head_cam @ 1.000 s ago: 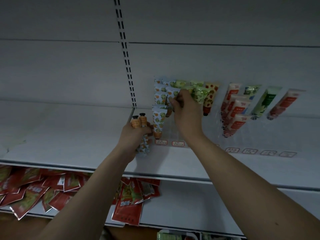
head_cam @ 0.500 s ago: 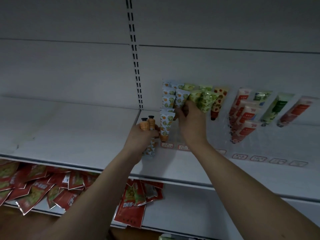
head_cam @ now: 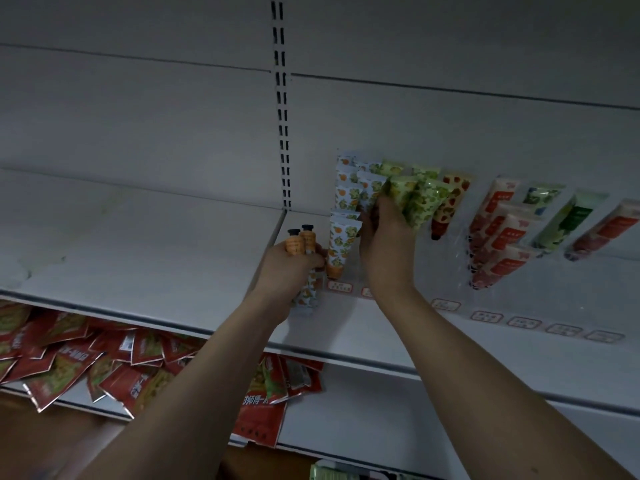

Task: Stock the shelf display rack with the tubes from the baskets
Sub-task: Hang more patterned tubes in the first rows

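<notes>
My left hand [head_cam: 289, 268] grips two orange-patterned tubes [head_cam: 300, 242], black caps up, just left of the clear display rack [head_cam: 457, 244] on the white shelf [head_cam: 173, 258]. My right hand [head_cam: 382, 237] reaches into the rack's second column and pinches an orange-flower tube [head_cam: 370, 192] there. Several orange-print tubes [head_cam: 341, 244] fill the leftmost column. Green-print tubes [head_cam: 424, 202] sit beside my right hand, then a strawberry tube [head_cam: 450, 202] and red-and-white tubes [head_cam: 502, 237] further right. The baskets are out of view.
Small price labels [head_cam: 524, 322] line the rack's front edge. Red snack packets [head_cam: 69, 355] lie heaped on the lower shelf at the left. A slotted upright [head_cam: 281, 109] runs up the back panel. Bare shelf stretches to the left of my hands.
My right hand has shifted slightly lower in the rack's second column, still on the tube. The left hand keeps its two tubes in the same spot. The camera has tilted up a little.
</notes>
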### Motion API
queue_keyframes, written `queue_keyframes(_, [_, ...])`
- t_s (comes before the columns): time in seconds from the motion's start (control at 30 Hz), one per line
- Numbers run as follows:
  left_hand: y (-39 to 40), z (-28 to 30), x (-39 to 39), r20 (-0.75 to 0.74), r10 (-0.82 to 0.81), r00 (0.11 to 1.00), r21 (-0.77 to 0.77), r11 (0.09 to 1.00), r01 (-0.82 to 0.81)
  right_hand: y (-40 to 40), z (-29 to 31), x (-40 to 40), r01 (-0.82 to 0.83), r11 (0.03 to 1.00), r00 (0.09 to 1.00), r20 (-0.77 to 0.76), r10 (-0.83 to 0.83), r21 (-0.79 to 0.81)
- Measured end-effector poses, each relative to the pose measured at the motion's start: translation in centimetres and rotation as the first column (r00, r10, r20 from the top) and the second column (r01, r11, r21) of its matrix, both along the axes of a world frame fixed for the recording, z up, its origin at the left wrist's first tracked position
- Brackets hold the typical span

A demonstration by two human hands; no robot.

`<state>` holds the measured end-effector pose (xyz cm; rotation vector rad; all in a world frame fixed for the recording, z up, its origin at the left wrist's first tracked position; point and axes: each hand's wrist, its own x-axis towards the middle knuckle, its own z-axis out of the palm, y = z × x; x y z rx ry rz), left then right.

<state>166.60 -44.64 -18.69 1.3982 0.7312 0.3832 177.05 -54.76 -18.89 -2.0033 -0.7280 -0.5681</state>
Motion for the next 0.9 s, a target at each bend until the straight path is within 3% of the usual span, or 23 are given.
queue_keyframes(0.3, [0.1, -0.4, -0.1, -0.005, 0.001, 1.0, -0.027, 1.0, -0.002, 0.0, -1.1, 0.4, 0.001, 1.0, 1.0, 0.025, -0.001, -0.028])
queue_keyframes(0.67, [0.3, 0.1, -0.2, -0.04, -0.026, 0.999, 0.031, 0.999, 0.028, -1.0, 0.5, -0.2, -0.107, 0.994, 0.984, -0.138, 0.11, 0.026])
queue_keyframes(0.9, [0.5, 0.0, -0.1, -0.003, -0.022, 1.0, -0.056, 0.998, 0.022, -1.3, 0.6, -0.4, -0.082, 0.996, 0.982, -0.169, 0.087, 0.034])
